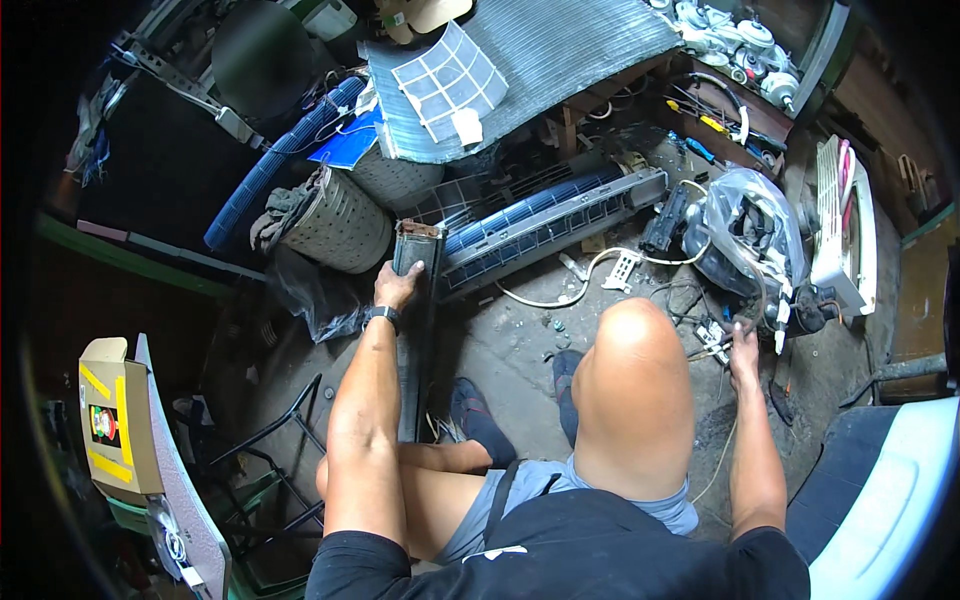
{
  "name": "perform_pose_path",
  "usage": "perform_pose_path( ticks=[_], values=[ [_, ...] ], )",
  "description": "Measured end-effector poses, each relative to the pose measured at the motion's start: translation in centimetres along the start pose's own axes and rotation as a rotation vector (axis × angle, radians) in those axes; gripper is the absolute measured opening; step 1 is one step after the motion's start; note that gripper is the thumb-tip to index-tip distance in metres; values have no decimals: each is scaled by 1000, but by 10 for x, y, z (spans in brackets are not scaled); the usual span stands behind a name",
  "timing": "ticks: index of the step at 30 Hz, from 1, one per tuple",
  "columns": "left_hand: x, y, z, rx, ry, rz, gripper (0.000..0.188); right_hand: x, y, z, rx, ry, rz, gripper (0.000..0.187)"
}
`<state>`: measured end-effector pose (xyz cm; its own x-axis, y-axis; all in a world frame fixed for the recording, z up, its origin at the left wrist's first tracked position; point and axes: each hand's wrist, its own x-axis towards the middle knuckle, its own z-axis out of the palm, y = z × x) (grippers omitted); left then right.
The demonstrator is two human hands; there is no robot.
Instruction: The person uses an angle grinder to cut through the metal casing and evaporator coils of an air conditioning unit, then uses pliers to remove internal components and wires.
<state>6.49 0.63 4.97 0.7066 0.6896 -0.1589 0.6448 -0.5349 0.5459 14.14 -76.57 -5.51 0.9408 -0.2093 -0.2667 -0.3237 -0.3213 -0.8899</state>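
Note:
My left hand (396, 287) is closed round the upper part of a long, narrow dark metal piece (424, 262), which looks like a finned coil. That piece stands on end between my left forearm and my foot, with a rusty-brown top edge. On the other side, my right hand (743, 352) is low beside my right knee with its fingers curled, next to thin cables and a small white bracket (712, 335). What the right fingers hold is too small to make out. A clear plastic bag (755, 215) with dark parts stands just beyond it.
Ahead lies a long air-conditioner frame (560, 228) with a blue fan roller. Behind it, a corrugated sheet (560, 60) carries a mesh filter (452, 82). A perforated basket (340, 225) stands left, a white casing (843, 225) right. A cardboard box (112, 420) is at far left.

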Motion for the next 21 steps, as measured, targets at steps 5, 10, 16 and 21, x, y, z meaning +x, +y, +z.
perform_pose_path(
  ticks=[5, 10, 16, 21],
  values=[
    [-1, -10, -31, -88, -67, 16, 77, -28, 16, 2, 9, -24, 259, 44],
    [-4, 23, -16, -179, -126, 38, 72, -32, 64, -45, 29, -31, 425, 48],
    [-19, 15, -17, -174, -176, 89, 73, -53, 98, -45, 135, -77, 638, 36],
    [-29, 33, 22, 24, -57, 151, 79, -57, 107, -15, 10, -225, 687, 31]
  ],
)
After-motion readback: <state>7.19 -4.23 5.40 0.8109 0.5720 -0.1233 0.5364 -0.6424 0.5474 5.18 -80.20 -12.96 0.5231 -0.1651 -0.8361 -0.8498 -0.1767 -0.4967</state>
